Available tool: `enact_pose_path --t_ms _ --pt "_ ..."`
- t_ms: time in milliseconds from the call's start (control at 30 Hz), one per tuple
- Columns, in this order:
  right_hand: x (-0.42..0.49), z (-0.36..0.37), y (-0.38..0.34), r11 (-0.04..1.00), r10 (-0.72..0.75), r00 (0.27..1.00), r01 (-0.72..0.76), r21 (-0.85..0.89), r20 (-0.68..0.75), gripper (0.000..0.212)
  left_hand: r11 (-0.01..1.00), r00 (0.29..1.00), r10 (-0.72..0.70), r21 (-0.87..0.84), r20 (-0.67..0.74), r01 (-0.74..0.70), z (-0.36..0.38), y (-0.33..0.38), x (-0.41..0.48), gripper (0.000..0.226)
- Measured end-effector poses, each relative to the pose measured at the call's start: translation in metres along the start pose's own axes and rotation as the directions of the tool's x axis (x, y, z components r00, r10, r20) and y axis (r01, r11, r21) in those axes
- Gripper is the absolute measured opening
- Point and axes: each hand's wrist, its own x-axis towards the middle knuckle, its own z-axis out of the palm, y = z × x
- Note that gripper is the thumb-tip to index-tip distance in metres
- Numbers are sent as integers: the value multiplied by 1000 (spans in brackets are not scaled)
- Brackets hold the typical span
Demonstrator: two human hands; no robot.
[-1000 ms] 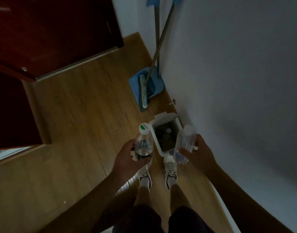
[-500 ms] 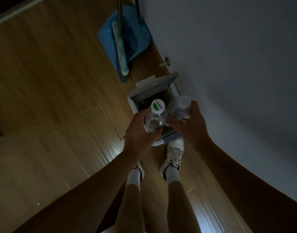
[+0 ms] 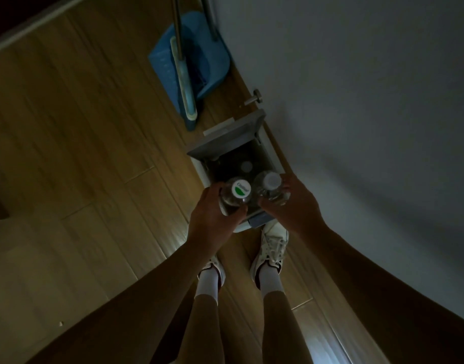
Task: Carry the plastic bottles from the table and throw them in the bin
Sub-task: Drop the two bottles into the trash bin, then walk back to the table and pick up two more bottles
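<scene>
Head view, looking straight down. The left hand (image 3: pixel 215 219) is curled round a clear plastic bottle with a green-and-white cap (image 3: pixel 238 195). The right hand (image 3: pixel 294 206) is curled round a second bottle with a white cap (image 3: pixel 271 189). Both bottles are upright and almost touching, just above the near edge of the open pedal bin (image 3: pixel 199 166) at frame centre. Its lid (image 3: pixel 225 143) is raised, and the right shoe (image 3: pixel 274 243) appears to rest on the pedal. Compared with half a second earlier, the two bottles have drawn together over the opening. Judged stage: carrying is complete and only the release remains. A blue dustpan (image 3: pixel 199 61) stands at upper centre.
</scene>
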Motion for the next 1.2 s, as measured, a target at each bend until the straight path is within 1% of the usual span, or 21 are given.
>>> enact_pose_path --t_ms 100,200,233,333,433,500,633,667,733,800,833,867,900,933,967,1000,1067,1167,1200 --pt "-12 -1 6 999 23 1000 -23 -35 8 52 997 998 -59 50 29 58 -4 0 -8 68" --pt "-27 -7 7 995 73 996 -70 -68 42 37 984 987 -145 115 70 137 -16 3 -23 61" --pt "-33 -10 6 994 93 994 -89 -58 65 33 979 983 -165 135 83 153 -23 5 -29 56" --pt "-60 -25 0 989 147 979 -142 -44 139 24 968 972 -206 168 111 186 -50 16 -53 30" --pt "-95 -47 -5 985 171 972 -163 -62 159 24 952 955 -261 199 139 232 -87 34 -86 15" --pt "-123 -67 -15 982 179 971 -167 -83 157 24 945 949 -276 224 150 240 -115 47 -113 16" --pt "-190 -122 -49 984 177 971 -175 -32 158 23 941 943 -266 265 198 210 -172 87 -174 22" --pt "-206 -134 -56 985 171 973 -167 -36 155 23 942 942 -262 270 211 202 -186 97 -187 26" --pt "-239 -155 -71 988 155 978 -153 -27 140 22 951 943 -241 249 229 183 -213 120 -209 42" --pt "-269 -172 -82 989 134 986 -139 41 103 13 968 956 -190 205 223 145 -235 141 -222 59" --pt "-283 -179 -88 988 123 990 -129 83 73 7 975 964 -158 189 214 118 -244 150 -225 62" --pt "-296 -185 -94 986 109 993 -113 126 41 9 980 969 -124 181 214 85 -252 159 -226 60" --pt "-309 -189 -100 981 104 995 -104 165 12 13 983 972 -96 175 212 59 -258 167 -225 52" --pt "-321 -192 -103 974 114 993 -108 201 -18 12 985 976 -73 165 204 39 -263 173 -223 43" --pt "-332 -194 -105 966 135 990 -121 229 -47 8 990 981 -46 140 191 20 -266 179 -220 35" --pt "-341 -192 -105 955 160 984 -135 266 -73 8 994 985 -21 109 173 2 -269 184 -217 31" --pt "-358 -186 -100 918 238 962 -179 354 -131 12 999 987 0 48 160 -8 -269 192 -214 27" --pt "-389 -164 -93 826 397 894 -249 505 -208 13 997 975 -19 72 220 4 -265 200 -208 28" --pt "-402 -153 -90 786 451 862 -261 560 -233 12 994 964 -5 108 266 -25 -263 202 -205 29"
